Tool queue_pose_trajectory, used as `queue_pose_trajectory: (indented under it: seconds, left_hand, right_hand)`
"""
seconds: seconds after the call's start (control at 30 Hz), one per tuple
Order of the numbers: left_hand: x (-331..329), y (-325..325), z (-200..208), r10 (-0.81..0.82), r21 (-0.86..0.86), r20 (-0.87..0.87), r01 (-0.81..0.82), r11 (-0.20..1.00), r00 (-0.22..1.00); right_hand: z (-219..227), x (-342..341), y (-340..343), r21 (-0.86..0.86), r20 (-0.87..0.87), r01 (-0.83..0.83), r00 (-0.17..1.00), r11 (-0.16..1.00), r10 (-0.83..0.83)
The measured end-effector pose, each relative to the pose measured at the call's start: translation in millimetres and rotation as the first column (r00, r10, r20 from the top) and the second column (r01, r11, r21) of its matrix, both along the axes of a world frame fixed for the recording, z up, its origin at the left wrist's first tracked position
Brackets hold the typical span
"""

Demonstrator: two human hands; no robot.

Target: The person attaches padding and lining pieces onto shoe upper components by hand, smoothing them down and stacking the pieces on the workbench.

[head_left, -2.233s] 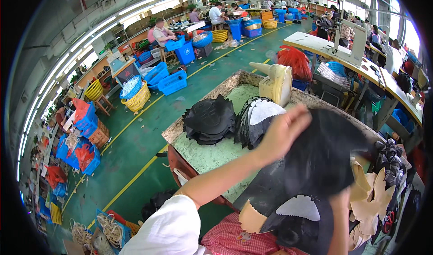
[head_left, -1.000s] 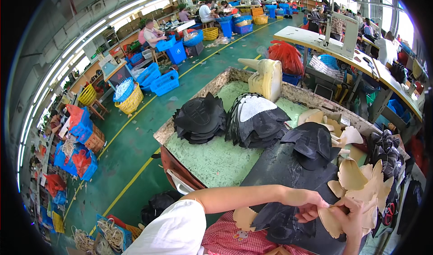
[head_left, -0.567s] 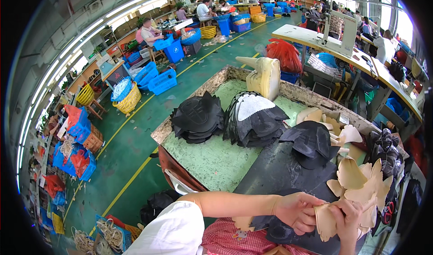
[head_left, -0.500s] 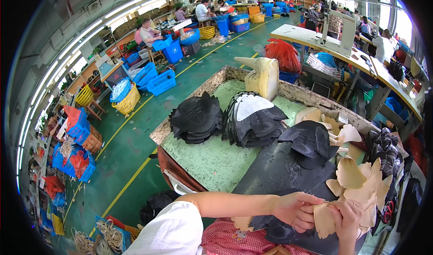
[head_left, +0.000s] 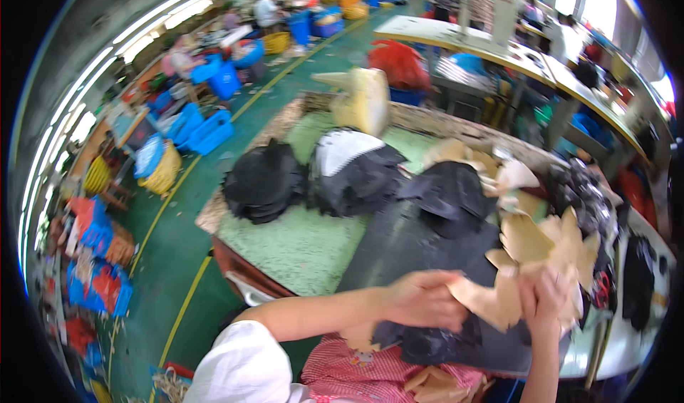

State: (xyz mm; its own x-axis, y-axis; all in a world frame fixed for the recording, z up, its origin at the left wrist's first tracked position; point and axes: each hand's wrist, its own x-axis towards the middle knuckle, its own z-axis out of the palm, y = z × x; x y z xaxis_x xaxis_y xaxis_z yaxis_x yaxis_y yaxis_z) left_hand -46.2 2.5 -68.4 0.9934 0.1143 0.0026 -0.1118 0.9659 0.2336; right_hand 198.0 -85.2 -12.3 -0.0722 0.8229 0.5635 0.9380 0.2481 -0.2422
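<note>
The left hand [head_left: 427, 301] holds one end of a tan piece [head_left: 484, 303], its fingers drawn in narrow on the tip. The right hand [head_left: 547, 292] has its fingers bent round the other end (motion blur softens both hands, so the exact placing of each fingertip is hard to tell). The piece stretches between them above a black sheet [head_left: 395, 246] that lies on the counter [head_left: 285, 257], near the person's body.

Just beyond the right hand sits a pile of loose tan pieces [head_left: 529, 239], fanned and overlapping. A little heap of black pieces [head_left: 456, 193] rests at the far part of the sheet. To its left stand two black stacks: the nearer one [head_left: 360, 178] has a whitish panel on top, while the leftmost one [head_left: 263, 182] is dark throughout.

Behind them, by the counter's far rim, is a yellowish block [head_left: 367, 104] with a horn-like arm pointing left. Below the left hand lies another black piece [head_left: 427, 342], and a red checked apron [head_left: 331, 367] covers the person's lap (a few tan scraps [head_left: 436, 385] are on it).
</note>
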Motion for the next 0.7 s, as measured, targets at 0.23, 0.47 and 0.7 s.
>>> queue_pose_trajectory:
  seconds: [0.23, 0.47, 0.7]
  left_hand:
    - [-15, 2, 44, 0.509, 0.887, -0.107, -0.15, 0.437, 0.854]
    - [-2, -6, 70, 0.454, 0.991, -0.122, 0.083, 0.105, 0.882]
    - [2, -19, 59, 0.488, 0.796, 0.165, 0.177, -0.579, 0.857]
  right_hand:
    - [34, -34, -6, -0.233, -0.641, -0.028, 0.756, 0.972, -0.131]
    - [18, -58, -12, -0.219, -0.662, -0.252, 0.748, 0.942, 0.046]
    - [9, -68, -23, -0.335, -0.739, -0.279, 0.67, 0.9, -0.068]
